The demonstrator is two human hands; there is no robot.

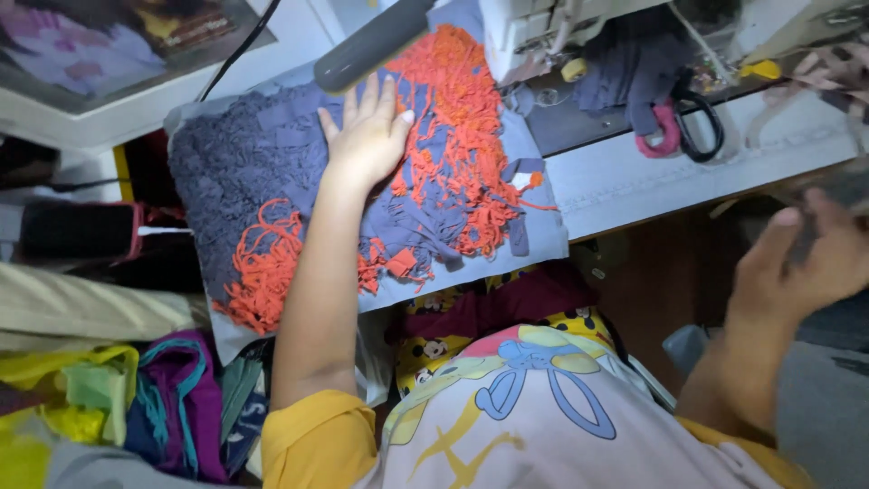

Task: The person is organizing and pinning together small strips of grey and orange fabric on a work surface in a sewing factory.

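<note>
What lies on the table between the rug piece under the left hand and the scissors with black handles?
In the head view, between the rug piece under the left hand and the scissors lie grey fabric pieces and bare table.

the right hand (806, 263) is motion-blurred near the frame's edge, so its grip stays unclear.

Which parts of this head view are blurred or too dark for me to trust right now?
In the head view, the right hand is smeared by motion blur, so its grip cannot be read; the left hand on the grey and orange fabric strips is sharp and well lit; the scissors sit in dimmer light; the space under the table edge falls into deep shadow.
</note>
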